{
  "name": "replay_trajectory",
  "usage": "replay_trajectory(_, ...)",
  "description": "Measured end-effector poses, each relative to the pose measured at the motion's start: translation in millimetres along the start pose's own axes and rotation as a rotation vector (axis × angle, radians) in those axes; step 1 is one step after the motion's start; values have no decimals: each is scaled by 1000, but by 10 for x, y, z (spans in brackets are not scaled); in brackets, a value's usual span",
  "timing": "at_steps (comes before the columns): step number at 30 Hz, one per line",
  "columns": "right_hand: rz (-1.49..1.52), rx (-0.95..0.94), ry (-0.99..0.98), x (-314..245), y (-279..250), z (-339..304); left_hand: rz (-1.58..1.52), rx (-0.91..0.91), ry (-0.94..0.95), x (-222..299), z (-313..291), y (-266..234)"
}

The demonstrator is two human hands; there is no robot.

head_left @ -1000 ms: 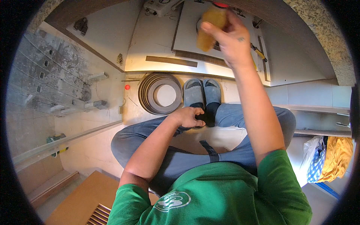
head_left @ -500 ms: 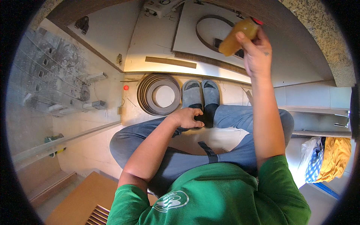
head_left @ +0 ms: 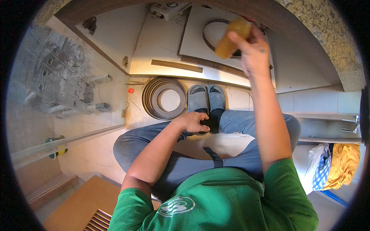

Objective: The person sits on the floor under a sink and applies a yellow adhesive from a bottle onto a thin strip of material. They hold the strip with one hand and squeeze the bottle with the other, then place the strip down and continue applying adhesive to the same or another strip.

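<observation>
High at the right, my right hand (head_left: 255, 52) grips an amber bottle (head_left: 226, 44) with a red end pointing up and right. The bottle is tilted and smeared by motion, with its lower end to the left. Behind it a loop of brown strip (head_left: 206, 32) lies on a white panel (head_left: 194, 29) inside the cabinet. My left hand (head_left: 194, 122) hangs over my ankles with curved fingers apart and nothing in them. Beyond it are my grey sandals (head_left: 197, 101). A coil of brown edging strip (head_left: 148, 101) lies to their left.
The cabinet's upper edge (head_left: 304, 42) arches over the right arm. A flat brown strip (head_left: 176, 66) lies on the cabinet floor. Left are a small red cap-like disc (head_left: 131, 91) and a glass pane (head_left: 81, 136). Yellow cloth (head_left: 344, 163) hangs at the right.
My right hand has moved left with the bottle, further over the white panel. The left hand has stayed in place. The view has shifted slightly.
</observation>
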State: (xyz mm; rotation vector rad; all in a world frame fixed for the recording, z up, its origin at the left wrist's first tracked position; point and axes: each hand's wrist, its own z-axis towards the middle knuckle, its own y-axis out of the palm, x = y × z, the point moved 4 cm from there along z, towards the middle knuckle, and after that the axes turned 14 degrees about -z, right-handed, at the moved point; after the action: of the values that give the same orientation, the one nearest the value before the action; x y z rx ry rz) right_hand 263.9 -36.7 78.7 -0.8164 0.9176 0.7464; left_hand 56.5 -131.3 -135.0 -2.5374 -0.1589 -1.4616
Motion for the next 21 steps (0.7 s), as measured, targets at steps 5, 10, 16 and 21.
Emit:
replay_trajectory(5,90,137,65,111,-583,-96,-3,-3,27,-14,12,6)
replay_trajectory(10,117,89,12,46,-352,-100,31,0,32,-7,13,4)
replay_trajectory(16,-26,-74,-93,-171,187,-146,14,12,26,-29,13,11)
replay_trajectory(21,57,33,28,-237,-72,-204,41,22,37,4,-9,-20)
